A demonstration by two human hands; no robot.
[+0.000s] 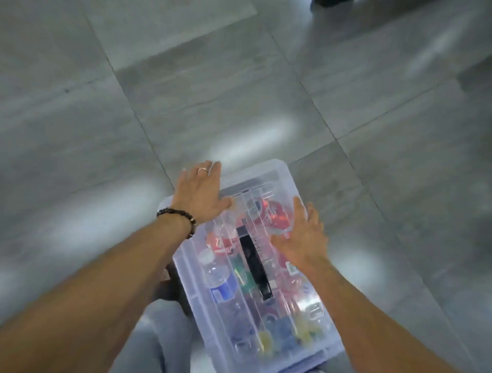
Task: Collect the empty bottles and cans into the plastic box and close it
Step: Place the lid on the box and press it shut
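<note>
A clear plastic box [316, 343] stands on the grey floor with its transparent lid [271, 175] on top and a black handle [254, 262] along the lid's middle. Through the lid I see several bottles and cans: a red can [274, 217], a bottle with a blue label [222, 289], another red can [221, 245]. My left hand [201, 193] lies flat with straight fingers over the lid's far left corner. My right hand [306, 237] rests flat on the lid's right side, fingers extended.
Large grey floor tiles [213, 93] surround the box. My knee in grey trousers [162, 332] is just left of the box, with a dark object [170, 290] beside it. A dark shape [330, 2] sits at the top right edge.
</note>
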